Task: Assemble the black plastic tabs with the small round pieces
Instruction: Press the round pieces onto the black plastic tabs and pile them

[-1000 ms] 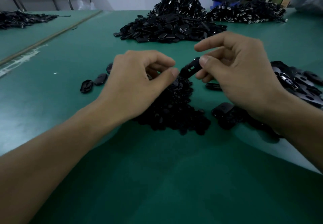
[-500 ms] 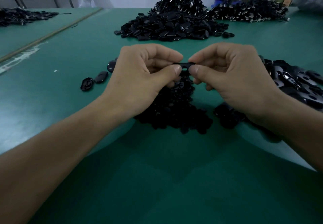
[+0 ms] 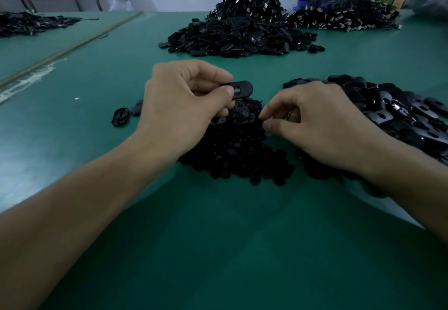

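My left hand (image 3: 184,106) pinches the black tab (image 3: 238,88); at 4 o'clock right hand (image 3: 322,125) curls over clumped round pieces (image 3: 237,145), hold unclear; risks lifting two

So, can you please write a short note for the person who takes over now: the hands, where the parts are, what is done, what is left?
Left hand: pinches one black tab between thumb and forefinger, above the pile of small round pieces.
Right hand: fingers curled at that pile's right edge; whether they hold a piece cannot be seen.
A heap of tabs lies on the right of the green table.
Done: one tab picked up.
Left: fit a round piece into its slot, which looks empty, then go on with the other tabs.
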